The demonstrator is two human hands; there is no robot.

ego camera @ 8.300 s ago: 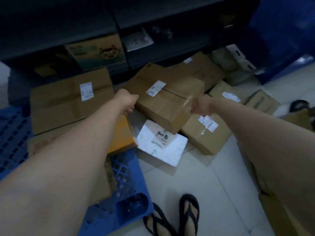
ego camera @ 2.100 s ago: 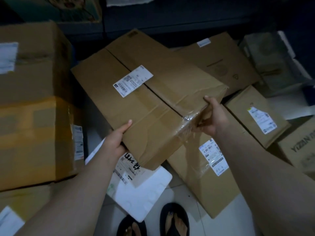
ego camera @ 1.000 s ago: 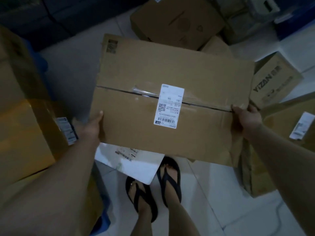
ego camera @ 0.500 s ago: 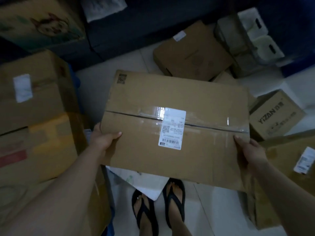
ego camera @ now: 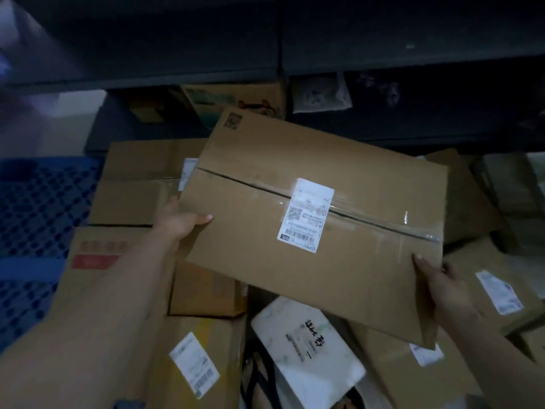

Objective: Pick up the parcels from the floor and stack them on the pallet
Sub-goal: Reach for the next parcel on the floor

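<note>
Both hands grip a flat taped cardboard parcel (ego camera: pixel 309 219) by its ends, left hand (ego camera: pixel 180 222) and right hand (ego camera: pixel 442 284), above boxes stacked on the blue pallet (ego camera: pixel 32 208).

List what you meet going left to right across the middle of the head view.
From the left: blue pallet → brown box → left hand, gripping one edge of the parcel → held parcel → right hand, gripping the other edge → labelled box.
</note>
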